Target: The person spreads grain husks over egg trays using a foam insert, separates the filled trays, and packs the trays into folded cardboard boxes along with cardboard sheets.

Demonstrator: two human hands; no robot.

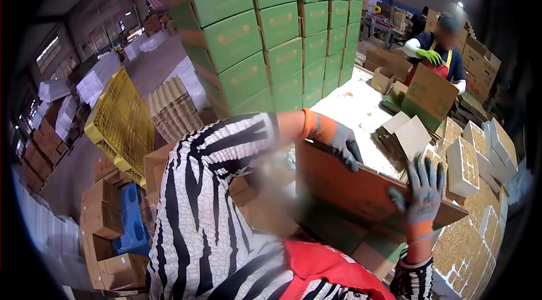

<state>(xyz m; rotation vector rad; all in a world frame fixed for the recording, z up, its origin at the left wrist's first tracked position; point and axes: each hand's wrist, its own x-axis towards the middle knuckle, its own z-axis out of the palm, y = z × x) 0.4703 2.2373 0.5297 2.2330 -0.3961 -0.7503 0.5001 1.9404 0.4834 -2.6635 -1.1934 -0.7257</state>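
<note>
Both my hands wear grey gloves with orange cuffs. A large brown cardboard piece (350, 184) with some green stands on edge in front of me. My left hand (340, 141) is bent over its top edge near the left end, fingers curled round the far side. My right hand (420, 190) lies near its right end, palm turned forward and fingers spread upward. Whether my right palm touches the cardboard cannot be made out. Beyond my right hand, white blocks with a grainy tan surface (464, 167) sit on the worktop, and a pale carton flap (412, 137) rises behind the cardboard.
Stacked green cartons (234, 46) tower beyond my left arm. A yellow plastic pallet (118, 125) leans at the left, near brown boxes (104, 209). Across the white table (353, 102), a co-worker (443, 51) in green gloves stands behind an upright green and brown carton (430, 97).
</note>
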